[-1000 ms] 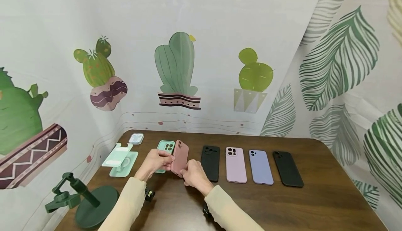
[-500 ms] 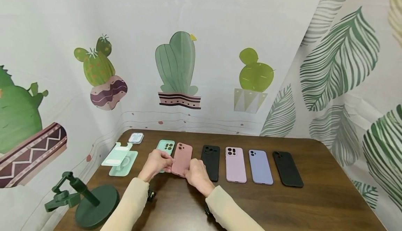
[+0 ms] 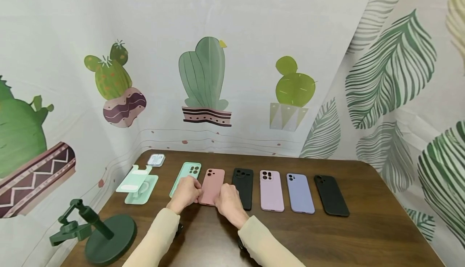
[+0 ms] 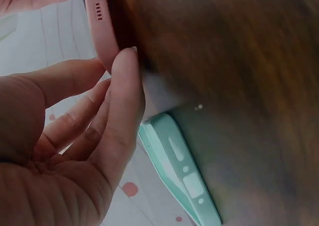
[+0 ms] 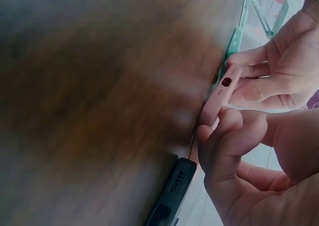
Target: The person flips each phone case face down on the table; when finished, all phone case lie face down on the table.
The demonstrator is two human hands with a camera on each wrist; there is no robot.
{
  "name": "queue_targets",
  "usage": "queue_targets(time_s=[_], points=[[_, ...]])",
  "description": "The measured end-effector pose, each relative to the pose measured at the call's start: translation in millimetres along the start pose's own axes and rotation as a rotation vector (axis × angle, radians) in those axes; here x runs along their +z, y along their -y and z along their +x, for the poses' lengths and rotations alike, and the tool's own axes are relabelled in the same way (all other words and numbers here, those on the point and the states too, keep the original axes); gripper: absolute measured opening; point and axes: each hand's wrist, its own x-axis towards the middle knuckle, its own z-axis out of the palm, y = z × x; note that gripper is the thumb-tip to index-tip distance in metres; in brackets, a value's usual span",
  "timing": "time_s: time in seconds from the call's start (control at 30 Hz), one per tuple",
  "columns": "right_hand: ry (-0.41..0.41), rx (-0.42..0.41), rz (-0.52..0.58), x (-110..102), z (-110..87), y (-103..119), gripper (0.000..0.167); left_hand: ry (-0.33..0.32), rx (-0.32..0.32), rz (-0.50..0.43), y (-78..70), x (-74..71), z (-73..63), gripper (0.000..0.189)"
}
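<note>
A pink phone case (image 3: 212,186) lies back up in the row, between a mint green phone case (image 3: 190,170) and a black phone case (image 3: 243,186). My left hand (image 3: 187,193) pinches its lower left corner between thumb and index finger, as the left wrist view shows. At the opposite lower corner, my right hand (image 3: 229,202) holds on with curled fingers. In the right wrist view, the bottom edge of the pink case faces the camera, close over the table, with the charging port cutout showing. The left hand overlaps the lower part of the mint green case in the head view.
To the right lie a lilac phone case (image 3: 271,192), a blue phone case (image 3: 300,194) and another black phone case (image 3: 331,196). At the left stand a mint folding stand (image 3: 138,182), a small white-and-blue square box (image 3: 156,160) and a dark green stand (image 3: 110,240).
The pink case has gone from tilted and raised to nearly flat in the row, shifting slightly right. Both hands have moved right with it, keeping hold at its lower corners.
</note>
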Motion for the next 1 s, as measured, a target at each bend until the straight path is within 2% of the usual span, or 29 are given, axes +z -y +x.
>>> queue_targets(time_s=[0.17, 0.27, 0.4, 0.47, 0.5, 0.53, 0.63, 0.7, 0.77, 0.83, 0.93, 0.97, 1.0], points=[[-0.017, -0.031, 0.05, -21, -14.6, 16, 0.042, 0.021, 0.039, 0.089, 38.0, 21.4, 25.2, 0.012], [-0.019, -0.039, 0.042, -24, -18.4, 19, 0.044, 0.016, 0.023, 0.128, 54.1, 30.8, 36.9, 0.011], [-0.005, -0.02, 0.04, -32, -22.5, 26, 0.048, -0.01, 0.025, 0.151, 62.6, 36.8, 42.0, 0.008], [0.001, -0.014, 0.024, -27, -18.8, 22, 0.049, -0.021, 0.016, 0.166, 60.0, 36.8, 41.3, 0.006], [0.008, -0.001, 0.04, -31, -20.0, 26, 0.049, -0.029, 0.015, 0.172, 58.0, 35.8, 40.1, 0.005], [-0.003, -0.015, 0.025, -24, -15.9, 18, 0.049, -0.039, 0.012, 0.181, 57.1, 36.2, 39.3, 0.005], [0.014, 0.01, 0.037, -27, -15.3, 18, 0.049, -0.069, 0.012, 0.194, 56.2, 35.7, 37.4, 0.008], [0.019, 0.019, 0.053, -35, -18.5, 25, 0.05, -0.092, 0.01, 0.178, 57.1, 34.4, 36.2, 0.009], [0.037, 0.038, 0.07, -46, -23.0, 37, 0.052, -0.124, 0.038, 0.168, 50.7, 28.1, 30.0, 0.012], [0.039, 0.021, 0.075, -48, -24.3, 40, 0.055, -0.158, 0.056, 0.167, 40.7, 19.6, 21.7, 0.013], [0.044, -0.006, 0.089, -48, -25.1, 44, 0.057, -0.199, 0.058, 0.157, 16.3, 0.4, 3.9, 0.016], [0.047, -0.016, 0.093, -48, -24.8, 45, 0.058, -0.209, 0.034, 0.155, 13.2, -2.4, 1.8, 0.016], [0.052, -0.025, 0.099, -47, -24.3, 46, 0.058, -0.222, 0.025, 0.149, 4.0, -9.7, -4.5, 0.018]])
